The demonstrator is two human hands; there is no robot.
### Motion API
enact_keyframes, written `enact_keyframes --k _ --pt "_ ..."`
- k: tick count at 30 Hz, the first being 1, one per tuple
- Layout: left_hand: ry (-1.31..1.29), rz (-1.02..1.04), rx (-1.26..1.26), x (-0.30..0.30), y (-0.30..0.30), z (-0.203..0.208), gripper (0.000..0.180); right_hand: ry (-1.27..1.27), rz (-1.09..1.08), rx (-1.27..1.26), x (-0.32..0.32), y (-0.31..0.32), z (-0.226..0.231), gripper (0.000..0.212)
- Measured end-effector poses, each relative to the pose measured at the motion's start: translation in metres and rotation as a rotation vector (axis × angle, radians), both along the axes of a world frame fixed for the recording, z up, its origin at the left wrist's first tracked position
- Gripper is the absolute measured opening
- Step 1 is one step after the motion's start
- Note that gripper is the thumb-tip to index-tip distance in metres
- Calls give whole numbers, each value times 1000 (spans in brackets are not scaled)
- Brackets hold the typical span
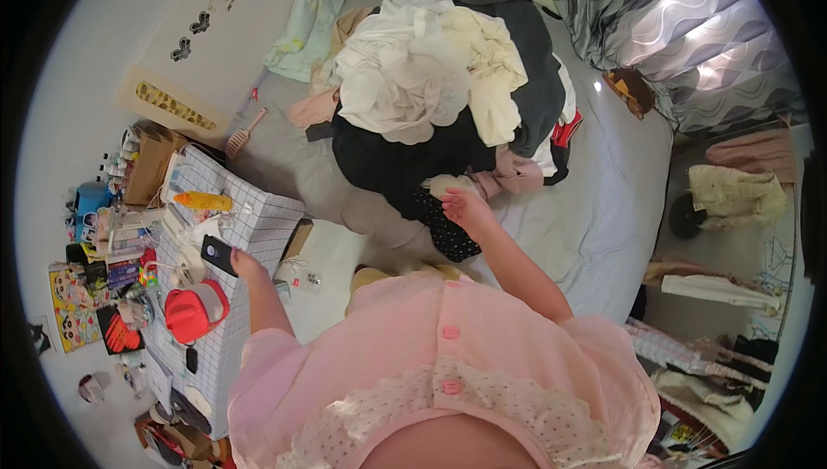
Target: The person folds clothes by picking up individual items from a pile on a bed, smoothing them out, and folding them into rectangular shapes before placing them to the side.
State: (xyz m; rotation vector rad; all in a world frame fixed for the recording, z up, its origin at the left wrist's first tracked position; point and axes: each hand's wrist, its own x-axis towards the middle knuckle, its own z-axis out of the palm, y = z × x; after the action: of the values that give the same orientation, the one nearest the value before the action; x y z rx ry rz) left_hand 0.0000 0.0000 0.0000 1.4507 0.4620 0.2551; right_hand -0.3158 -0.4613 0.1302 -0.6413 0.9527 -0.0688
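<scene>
At the checked table, my left hand [247,263] is closed on the edge of a black phone [217,251], whose dark back with a round camera patch faces up. My right hand [467,210] is over the near edge of a big clothes heap on the bed, palm partly up and fingers loosely apart, with nothing seen in it. Beside those fingers lie a black dotted garment [448,226] and a dusty pink cloth [517,173]. White ruffled clothing [401,68], a cream garment [491,68] and black clothing [379,155] make up much of the heap.
On the checked tablecloth [271,202] are a red-and-white cap [196,310] and a yellow bottle [204,201]. A pink hairbrush [245,133] rests on the bed [594,236] near the wall. Patterned grey curtains [689,30] hang at the far right, above a rack of clothes [724,288].
</scene>
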Motion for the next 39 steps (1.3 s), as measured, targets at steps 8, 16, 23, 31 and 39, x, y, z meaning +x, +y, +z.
enact_keyframes --k 8,16,23,31,39 --pt "292 -688 -43 -124 -303 55 25 8 -31 -297 -18 -165 5 21" --pt "309 -1168 114 -117 -476 101 21 99 108 -678 85 -203 -3 23" --pt "130 -1316 152 -70 -524 73 41 270 108 -1251 159 -223 -14 58" --pt "34 -1457 374 -37 -510 60 51 418 170 -949 217 -197 -46 58" --pt "-602 -1193 957 -60 -500 99 67 -31 61 -178 233 -169 49 41"
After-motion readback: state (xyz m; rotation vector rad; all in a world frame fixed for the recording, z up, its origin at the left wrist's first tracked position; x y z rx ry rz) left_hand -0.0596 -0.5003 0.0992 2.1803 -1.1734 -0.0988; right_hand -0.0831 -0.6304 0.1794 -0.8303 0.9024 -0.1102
